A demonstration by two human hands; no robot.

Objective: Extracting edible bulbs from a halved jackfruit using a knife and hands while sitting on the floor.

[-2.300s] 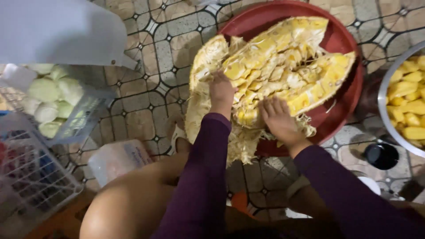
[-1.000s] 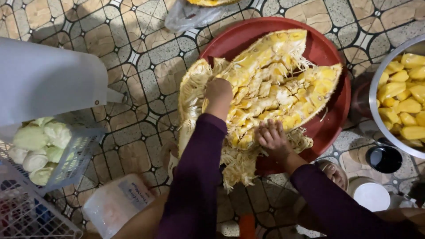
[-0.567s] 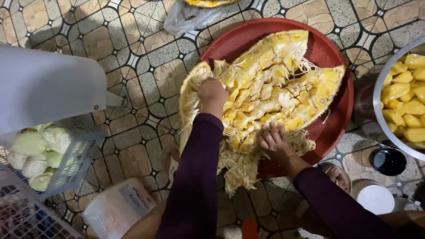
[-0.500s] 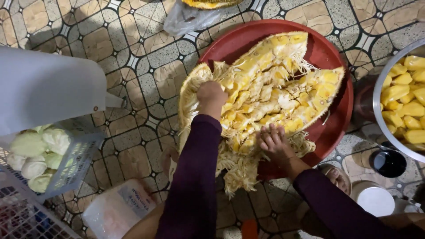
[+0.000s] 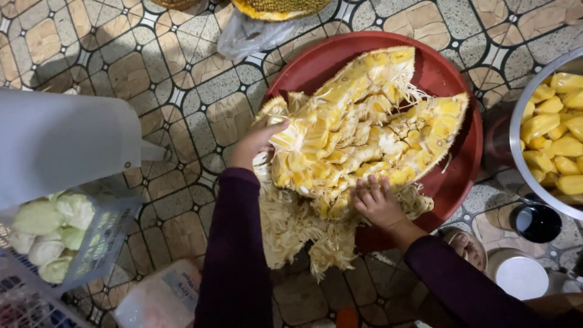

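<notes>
1. Two hands at work on one large split jackfruit with yellow pods and pale stringy fibre [image 5: 358, 140], which lies across a round red plastic tray [image 5: 449, 67] on the patterned tile floor [image 5: 121, 61].
2. Left hand [image 5: 255, 141]: fingers curled over the fruit's left edge, thumb pressed into the flesh, gripping the rind there. Half a second earlier it sat in much the same spot; little change.
3. Right hand [image 5: 378, 200]: palm down, fingers bent into the lower edge of the fruit among the pods. Whether it pinches a pod I cannot tell. It has shifted slightly up toward the fruit since the earlier frames.
4. Both arms in dark purple sleeves [image 5: 234, 255].
5. Loose heap of pale fibre strands [image 5: 303, 234] hangs off the tray's near rim onto the floor, between the two arms.
6. Right edge: round metal bowl [image 5: 516, 133] holding separated yellow pods [image 5: 559, 146], just beside the tray. The view has drifted slightly since 2.3 s ago; the tray then sat higher and further right.
7. Lower left: pale plastic mesh basket [image 5: 97, 243] with light green rounded pieces [image 5: 42, 225]; a white plastic sheet [image 5: 61, 143] overlaps it.
8. Lower right: small dark round cup [image 5: 537, 222] and a white round lid [image 5: 522, 276].
</notes>
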